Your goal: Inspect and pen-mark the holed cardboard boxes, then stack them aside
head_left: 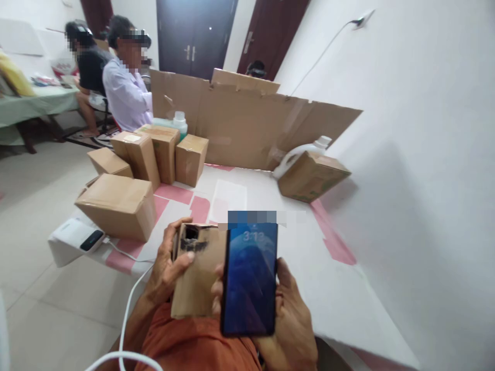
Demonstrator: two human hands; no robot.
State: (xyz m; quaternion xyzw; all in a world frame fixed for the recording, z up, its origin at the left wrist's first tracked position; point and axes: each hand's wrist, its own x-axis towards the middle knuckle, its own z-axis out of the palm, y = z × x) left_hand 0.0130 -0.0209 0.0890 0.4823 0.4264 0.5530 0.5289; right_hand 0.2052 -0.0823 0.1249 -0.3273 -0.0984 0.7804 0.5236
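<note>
Torn box (203, 296) and lit phone (249, 288) held at the near edge

Your table (328, 288) stretches away to a cardboard panel (240, 129), probably stood there as a divider. Cartons (119, 201) line the left side, likely set aside to give you elbow room. Your left hand (166, 263) grips the box's left side, thumb on top, seemingly to steady it; its long axis runs near to far. Your right hand (296, 314) wraps the phone, which covers the box's right side: same long axis, top pointing far, display facing you, presumably for reading.
</note>
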